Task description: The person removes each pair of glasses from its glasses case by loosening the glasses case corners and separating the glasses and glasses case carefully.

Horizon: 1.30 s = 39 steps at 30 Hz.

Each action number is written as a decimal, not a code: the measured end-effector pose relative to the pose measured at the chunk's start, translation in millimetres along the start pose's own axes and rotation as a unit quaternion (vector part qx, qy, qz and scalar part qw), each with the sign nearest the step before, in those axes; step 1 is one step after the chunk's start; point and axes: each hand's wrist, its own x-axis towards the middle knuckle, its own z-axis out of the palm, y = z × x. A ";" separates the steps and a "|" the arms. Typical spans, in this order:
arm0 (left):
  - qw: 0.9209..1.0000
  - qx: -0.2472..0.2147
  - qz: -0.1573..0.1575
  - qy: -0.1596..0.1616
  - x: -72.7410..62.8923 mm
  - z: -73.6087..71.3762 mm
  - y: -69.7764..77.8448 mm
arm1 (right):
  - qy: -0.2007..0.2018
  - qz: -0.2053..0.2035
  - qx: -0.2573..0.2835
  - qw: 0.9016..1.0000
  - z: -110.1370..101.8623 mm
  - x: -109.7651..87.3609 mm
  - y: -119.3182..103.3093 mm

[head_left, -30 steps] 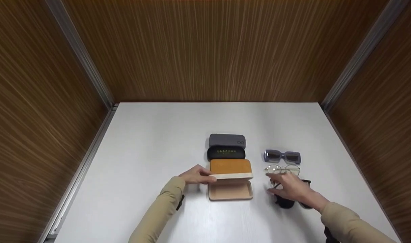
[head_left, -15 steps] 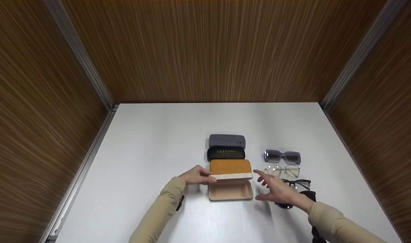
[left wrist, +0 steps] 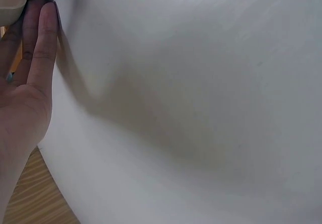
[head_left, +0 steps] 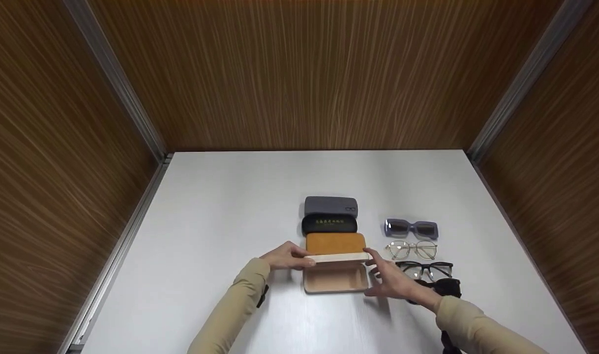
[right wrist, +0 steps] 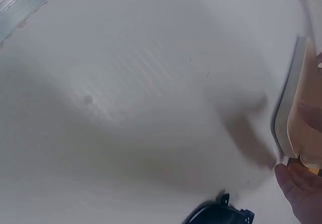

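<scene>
An orange glasses case (head_left: pixel 335 243) stands with its lid raised toward the back, its beige lower half (head_left: pixel 336 279) lying on the table with nothing inside. My left hand (head_left: pixel 285 255) holds the lid at its left end, thumb on the pale front rim. In the left wrist view, the fingers (left wrist: pixel 43 48) reach to the case's corner. At the right end is my right hand (head_left: pixel 390 279), index fingertip at the lid's corner and thumb close to the lower half's front corner. Its fingers (right wrist: pixel 297 183) are by the hinge side in the right wrist view.
Behind lie a black case (head_left: pixel 329 223) and a grey case (head_left: pixel 331 205). To the right are purple sunglasses (head_left: pixel 411 228), thin-framed glasses (head_left: pixel 412 250), black-framed glasses (head_left: pixel 430 270) and black sunglasses (head_left: pixel 449 286), partly behind the right arm. Wood-grain panels (head_left: pixel 299 73) enclose the white table (head_left: pixel 221 196).
My right hand has moved left from over the glasses to the right end of the orange case, uncovering the black-framed glasses. The left hand and the raised lid have stayed put.
</scene>
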 end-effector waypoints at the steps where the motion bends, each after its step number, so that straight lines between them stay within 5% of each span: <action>1: 1.000 0.003 0.002 -0.001 0.1 0.1 0.0 | 0.003 0.003 0.000 1.000 2.4 1.1 0.2; 24: 1.000 0.002 0.010 -0.029 -2.4 -2.9 2.0 | 0.086 0.020 0.021 0.996 35.6 14.8 14.6; 39: 0.999 0.015 0.004 -0.047 -2.3 -4.0 8.8 | 0.083 0.031 0.032 0.996 36.1 14.2 14.5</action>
